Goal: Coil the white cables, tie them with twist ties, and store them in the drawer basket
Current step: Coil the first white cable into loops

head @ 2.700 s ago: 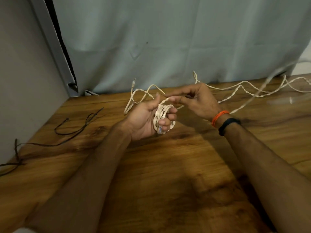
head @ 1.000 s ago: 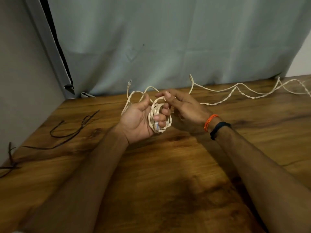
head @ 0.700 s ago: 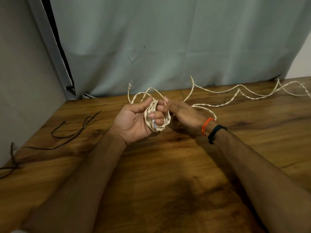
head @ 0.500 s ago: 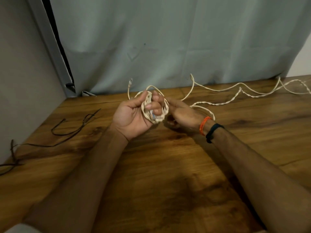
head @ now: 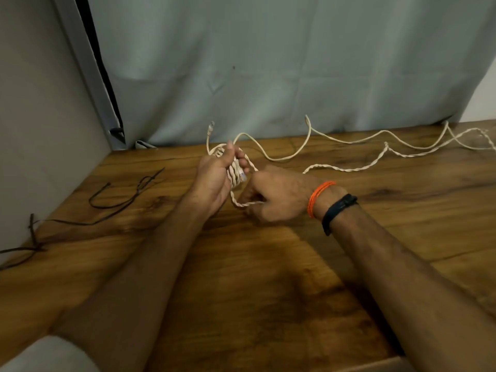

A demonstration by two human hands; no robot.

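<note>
My left hand is shut around a small coil of white cable, wound over its fingers above the wooden table. My right hand sits just right of and below the coil, pinching a twisted strand of the same cable that loops under the coil. The loose length of the white cable trails right across the table to the far right edge. A plug end sticks up behind the coil.
Thin black twist ties lie on the table at the left, with more dark ties near the left wall. A grey curtain hangs behind the table. No drawer basket is in view.
My right hand has dropped from the top of the coil to below it, drawing the strand down and around. The loose cable on the table has been pulled in closer.
</note>
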